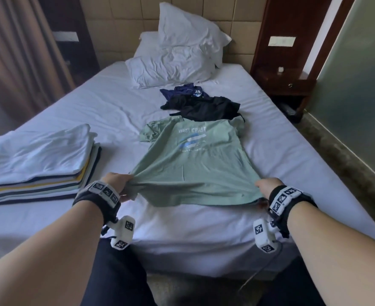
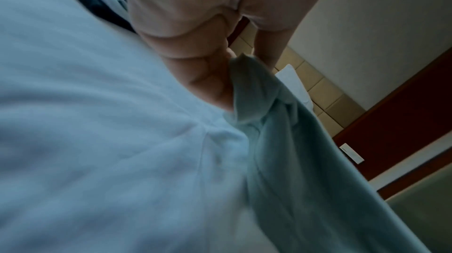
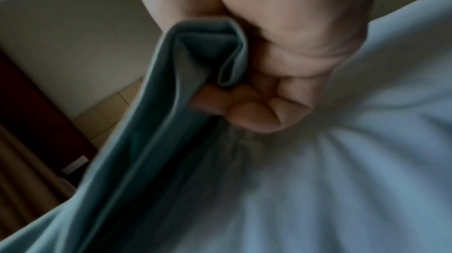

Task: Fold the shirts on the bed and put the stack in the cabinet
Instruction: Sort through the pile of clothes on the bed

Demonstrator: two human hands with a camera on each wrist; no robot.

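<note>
Left hand [image 1: 118, 182] and right hand [image 1: 268, 186], fingers curled tight, each grip hem corner of green shirt [image 1: 193, 164]. Hem lifted off bed [image 1: 93, 107]; shirt's upper part lies flat mid-bed, print up. Folded stack [image 1: 38, 168] at left edge. 2 dark shirts [image 1: 202, 104] crumpled beyond green one, near pillows [image 1: 177, 54].

Three loose shirts — one green [image 1: 195, 164], one black [image 1: 204, 108], one navy [image 1: 182, 90] at twelve o'clock — one folded stack [image 1: 38, 173], two pillows [image 1: 182, 54].
</note>
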